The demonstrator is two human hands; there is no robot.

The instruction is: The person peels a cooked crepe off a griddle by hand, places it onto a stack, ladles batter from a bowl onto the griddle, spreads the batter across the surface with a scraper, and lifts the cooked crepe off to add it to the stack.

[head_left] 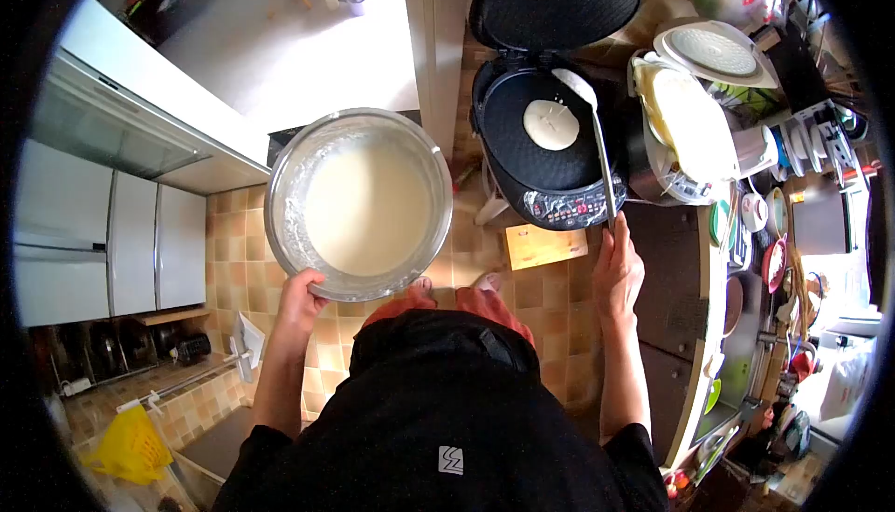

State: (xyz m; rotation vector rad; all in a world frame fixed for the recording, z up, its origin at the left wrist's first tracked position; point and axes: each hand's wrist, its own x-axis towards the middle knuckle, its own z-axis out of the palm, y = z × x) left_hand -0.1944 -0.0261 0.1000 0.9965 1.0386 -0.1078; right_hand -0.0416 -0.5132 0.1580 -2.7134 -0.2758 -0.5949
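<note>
Batter (368,209) fills a good part of the bowl (287,209), so loads left to use, with the left hand (303,299) clamped on the rim. There's one small puddle in the griddle (522,162), which looks barely started. Right hand (617,274) is closed round the spoon (604,153) handle. Pale sheets (685,120) alongside look done, I reckon. White logo (450,460) on the shirt (373,456); panel (569,208) text's too tiny to read.

illumination uneven: glare whitens the upper-left floor (308,55) and the window (844,279) at right; cabinet fronts (667,279) and corners stand dim. wide-angle distortion bends the edges inside a black circular vignette. central area acceptably sharp; far-right clutter smeared.
</note>
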